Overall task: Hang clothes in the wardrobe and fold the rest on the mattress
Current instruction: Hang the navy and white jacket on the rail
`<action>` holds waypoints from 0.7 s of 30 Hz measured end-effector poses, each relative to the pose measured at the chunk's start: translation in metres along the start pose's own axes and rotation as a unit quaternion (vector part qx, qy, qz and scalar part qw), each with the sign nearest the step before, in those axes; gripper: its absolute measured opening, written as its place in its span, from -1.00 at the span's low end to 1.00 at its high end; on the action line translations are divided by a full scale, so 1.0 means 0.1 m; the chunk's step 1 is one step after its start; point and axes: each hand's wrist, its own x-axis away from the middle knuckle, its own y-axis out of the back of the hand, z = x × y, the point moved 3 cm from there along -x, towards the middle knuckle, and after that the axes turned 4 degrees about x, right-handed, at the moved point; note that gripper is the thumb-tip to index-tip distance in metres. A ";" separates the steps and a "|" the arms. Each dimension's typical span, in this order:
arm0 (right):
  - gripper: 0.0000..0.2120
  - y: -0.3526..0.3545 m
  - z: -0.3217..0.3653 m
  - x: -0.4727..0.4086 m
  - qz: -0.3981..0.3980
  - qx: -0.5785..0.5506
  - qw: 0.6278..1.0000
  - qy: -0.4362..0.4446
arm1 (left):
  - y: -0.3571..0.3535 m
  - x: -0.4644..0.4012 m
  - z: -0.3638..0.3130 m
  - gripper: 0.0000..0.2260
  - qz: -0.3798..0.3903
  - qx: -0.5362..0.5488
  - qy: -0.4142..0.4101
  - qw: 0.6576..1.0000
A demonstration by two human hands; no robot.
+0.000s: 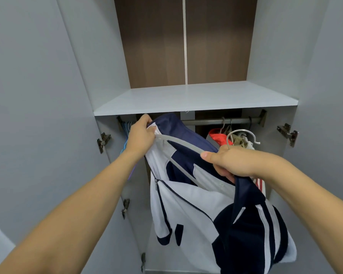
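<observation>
A navy and white zip jacket (196, 210) hangs in front of the open wardrobe, partly on a grey hanger (178, 143) with a metal hook (242, 135). My left hand (141, 135) pinches the jacket's shoulder and the hanger's left end. Near the hook, my right hand (236, 163) grips the hanger together with the jacket's collar. The hanging rail (216, 121) runs just under the shelf, behind the jacket. The mattress is out of view.
A white shelf (194, 97) sits above the rail. Red and beige clothes (222, 138) hang at the rail's right part; blue hangers (127, 127) show at its left end. Both wardrobe doors stand open, left (38, 95) and right (325, 86).
</observation>
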 end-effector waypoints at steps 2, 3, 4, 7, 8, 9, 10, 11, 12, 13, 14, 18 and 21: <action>-0.23 0.08 0.01 0.01 -0.009 0.018 1.000 -0.014 | 0.00 0.06 -0.11 -0.92 0.008 -0.013 -0.041 0.999; -0.25 0.11 0.01 0.01 -0.022 0.039 0.999 -0.017 | 0.00 0.09 -0.18 -0.91 0.003 0.003 -0.052 0.999; -0.30 0.12 0.03 0.01 -0.033 0.070 0.997 -0.013 | -0.01 0.13 -0.26 -0.91 -0.004 0.035 -0.056 0.998; -0.56 0.06 0.13 -0.02 -0.036 0.154 0.987 0.000 | -0.08 0.25 -0.58 -0.94 -0.007 0.137 -0.057 0.989; -0.59 0.02 0.12 -0.05 -0.037 0.162 0.986 0.001 | -0.10 0.30 -0.69 -0.93 -0.001 0.174 -0.057 0.983; -0.56 -0.01 0.09 -0.09 -0.041 0.166 0.985 -0.010 | -0.12 0.36 -0.77 -0.91 0.007 0.218 -0.052 0.975; -0.57 -0.02 0.02 -0.12 -0.057 0.147 0.987 -0.033 | -0.14 0.44 -0.83 -0.91 0.019 0.265 -0.042 0.963; -0.54 -0.01 -0.08 -0.15 -0.104 0.109 0.987 -0.056 | -0.16 0.53 -0.85 -0.92 0.036 0.311 -0.029 0.949; -0.48 -0.02 -0.20 -0.18 -0.149 0.063 0.984 -0.070 | -0.18 0.63 -0.84 -0.92 0.061 0.348 -0.014 0.935; -0.45 -0.07 -0.31 -0.20 -0.167 0.024 0.983 -0.072 | -0.19 0.72 -0.82 -0.91 0.089 0.372 0.001 0.924; -0.46 -0.12 -0.39 -0.22 -0.159 -0.011 0.985 -0.067 | -0.20 0.80 -0.79 -0.91 0.118 0.380 0.011 0.917; -0.55 -0.32 -0.57 -0.21 -0.094 -0.212 0.971 -0.054 | -0.24 0.94 -0.76 -0.94 0.198 0.331 -0.001 0.923; -0.49 -0.34 -0.52 -0.20 -0.127 -0.254 0.958 -0.050 | -0.22 0.89 -0.68 -0.93 0.226 0.242 -0.027 0.943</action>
